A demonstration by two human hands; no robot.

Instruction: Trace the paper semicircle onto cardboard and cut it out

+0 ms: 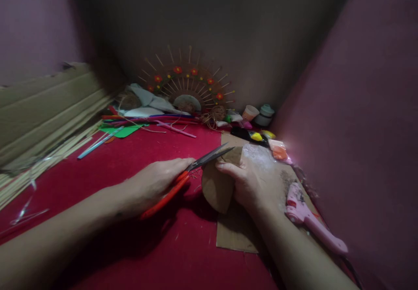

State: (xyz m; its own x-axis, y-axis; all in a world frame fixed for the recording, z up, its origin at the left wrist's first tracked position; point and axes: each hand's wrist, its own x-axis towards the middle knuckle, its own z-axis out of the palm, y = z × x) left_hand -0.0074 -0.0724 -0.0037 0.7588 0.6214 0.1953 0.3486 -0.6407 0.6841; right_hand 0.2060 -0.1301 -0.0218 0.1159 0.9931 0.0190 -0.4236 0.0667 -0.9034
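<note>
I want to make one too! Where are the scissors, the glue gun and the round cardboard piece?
scissors [209, 157]: head view, on the dark blades.
glue gun [302, 214]: head view, on the pink body.
round cardboard piece [217, 190]: head view, on its brown face.

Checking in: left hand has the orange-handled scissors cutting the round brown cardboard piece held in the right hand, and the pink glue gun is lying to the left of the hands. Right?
Not quite. In the head view the pink glue gun lies to the right of the hands, beside the right hand. The rest stands: the left hand works the orange-handled scissors on the round brown cardboard piece.
</note>
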